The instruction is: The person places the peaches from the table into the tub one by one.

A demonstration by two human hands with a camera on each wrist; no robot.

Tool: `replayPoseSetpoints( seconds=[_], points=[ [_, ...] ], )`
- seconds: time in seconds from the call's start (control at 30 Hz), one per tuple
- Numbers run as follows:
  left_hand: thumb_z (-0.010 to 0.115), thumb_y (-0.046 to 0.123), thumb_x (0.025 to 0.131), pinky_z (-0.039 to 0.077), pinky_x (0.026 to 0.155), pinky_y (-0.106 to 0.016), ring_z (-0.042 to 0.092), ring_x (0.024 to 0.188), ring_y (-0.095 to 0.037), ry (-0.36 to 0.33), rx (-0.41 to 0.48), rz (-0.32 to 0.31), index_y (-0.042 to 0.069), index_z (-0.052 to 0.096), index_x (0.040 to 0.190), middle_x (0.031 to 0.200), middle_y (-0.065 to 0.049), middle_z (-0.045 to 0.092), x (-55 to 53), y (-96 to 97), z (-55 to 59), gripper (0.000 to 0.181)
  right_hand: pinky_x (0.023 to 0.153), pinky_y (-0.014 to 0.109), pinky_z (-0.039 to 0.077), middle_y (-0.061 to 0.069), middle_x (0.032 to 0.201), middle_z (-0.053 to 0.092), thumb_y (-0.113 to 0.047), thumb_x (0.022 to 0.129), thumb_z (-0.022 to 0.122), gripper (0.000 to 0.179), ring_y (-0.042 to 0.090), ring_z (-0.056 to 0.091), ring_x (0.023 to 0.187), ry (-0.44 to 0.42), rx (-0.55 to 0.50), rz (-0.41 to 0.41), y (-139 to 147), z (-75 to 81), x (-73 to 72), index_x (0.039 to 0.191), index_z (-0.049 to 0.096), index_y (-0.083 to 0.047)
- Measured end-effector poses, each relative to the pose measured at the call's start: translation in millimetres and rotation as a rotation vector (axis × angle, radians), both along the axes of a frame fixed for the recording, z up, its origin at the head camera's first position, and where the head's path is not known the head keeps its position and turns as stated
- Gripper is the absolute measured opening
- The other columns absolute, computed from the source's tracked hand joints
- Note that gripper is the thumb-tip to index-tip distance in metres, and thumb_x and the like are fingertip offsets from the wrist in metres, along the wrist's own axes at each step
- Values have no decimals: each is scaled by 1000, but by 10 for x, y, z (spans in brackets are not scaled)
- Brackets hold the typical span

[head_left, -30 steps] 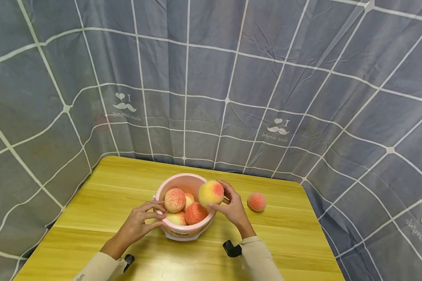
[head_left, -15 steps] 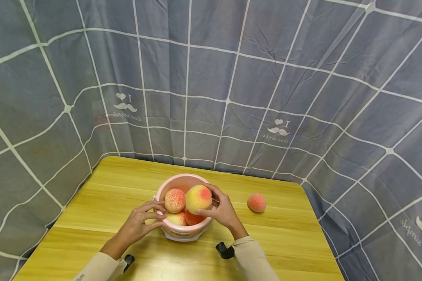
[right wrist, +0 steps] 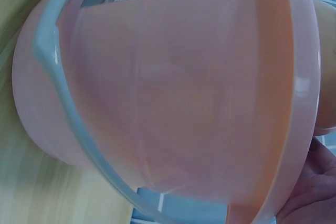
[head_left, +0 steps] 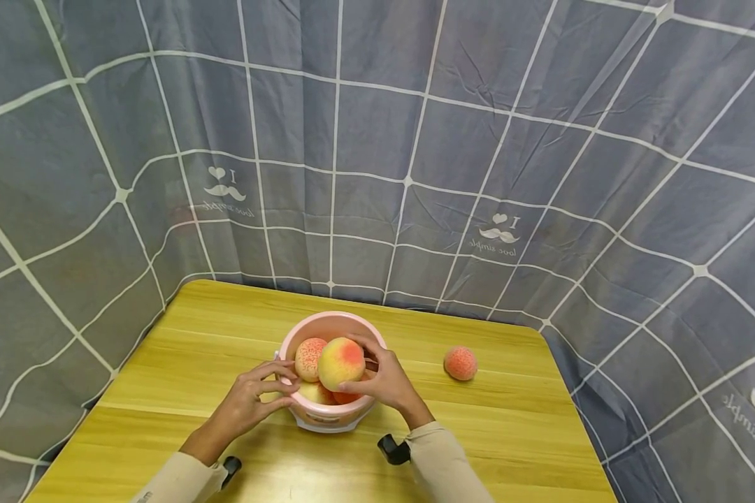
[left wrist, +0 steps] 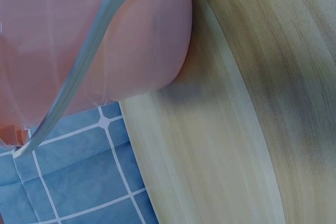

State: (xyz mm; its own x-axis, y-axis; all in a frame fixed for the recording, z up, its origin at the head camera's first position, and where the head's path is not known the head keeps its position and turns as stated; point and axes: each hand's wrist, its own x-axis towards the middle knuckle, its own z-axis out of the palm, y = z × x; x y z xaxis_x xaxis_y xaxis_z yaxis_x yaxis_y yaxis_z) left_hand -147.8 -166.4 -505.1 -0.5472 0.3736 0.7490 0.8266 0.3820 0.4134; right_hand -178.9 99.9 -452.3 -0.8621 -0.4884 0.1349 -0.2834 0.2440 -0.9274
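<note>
My right hand (head_left: 386,381) grips a large yellow peach with a red blush (head_left: 341,364) above the pink bucket (head_left: 333,318). Fingers curl round its far side and the thumb lies at the near side. In the right wrist view part of the hand (right wrist: 310,195) shows beside the bucket's rim (right wrist: 305,77), the peach (right wrist: 327,66) beyond it. My left hand (head_left: 252,392) holds the bucket's left rim, fingertips over the edge. Inside lie a red-speckled peach (head_left: 308,358), a paler one (head_left: 314,392) and a red one (head_left: 347,398), partly hidden by the held peach.
Another red peach (head_left: 461,363) lies on the wooden table (head_left: 509,433), right of the bucket. The bucket's pale handle (left wrist: 79,77) hangs down its front. A grey checked curtain (head_left: 377,140) encloses the table at the back and sides.
My right hand has carried the yellow peach left, from the bucket's right rim to over its middle, covering more of the red peach. My left hand stays at the rim.
</note>
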Motion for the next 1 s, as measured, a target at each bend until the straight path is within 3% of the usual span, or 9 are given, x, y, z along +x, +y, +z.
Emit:
replayPoseSetpoints(
  seconds=[0.1, 0.33, 0.57, 0.7, 0.83, 1.0],
  points=[
    [80, 18, 73, 34, 113, -17, 61, 105, -25, -3, 2, -1, 9, 78, 87, 98, -9, 66, 4, 0, -3, 16, 104, 31, 49, 8, 136, 53, -4, 74, 83, 78, 23, 56, 118, 16, -2, 4, -12, -106, -42, 142, 46, -9],
    [82, 12, 69, 34, 112, -17, 61, 106, -23, -11, 0, 3, 10, 78, 87, 98, -9, 66, 5, 0, -5, 18, 101, 26, 50, 5, 131, 55, -9, 73, 85, 75, 19, 58, 114, 52, 1, 35, -20, -140, -54, 139, 50, -12],
    [76, 23, 77, 34, 112, -16, 62, 105, -25, -4, 0, 2, 9, 78, 86, 99, -9, 66, -1, -7, -10, 17, 112, 45, 42, 21, 133, 54, -4, 79, 79, 64, 34, 51, 125, 43, -31, 89, -4, -135, -72, 136, 50, 1],
    [80, 16, 73, 34, 112, -16, 62, 104, -26, -10, 3, 1, 9, 78, 86, 99, -9, 66, 2, -5, -9, 15, 114, 52, 36, 28, 135, 50, 0, 82, 74, 59, 40, 46, 128, 9, -41, 107, 5, -80, -55, 135, 49, 5],
    [83, 10, 68, 34, 112, -16, 62, 104, -26, -14, 5, -1, 9, 78, 86, 99, -9, 66, 5, -2, -8, 18, 112, 55, 36, 31, 133, 49, 0, 85, 72, 55, 45, 46, 127, -5, -31, 119, 4, 72, 12, 134, 48, 9],
    [81, 13, 71, 34, 112, -16, 62, 105, -25, -13, 6, -2, 9, 78, 86, 99, -9, 66, 4, -2, -6, 16, 110, 58, 39, 30, 130, 53, -1, 85, 71, 52, 47, 48, 123, -4, -27, 110, 0, 200, 72, 131, 50, 11]
  ],
)
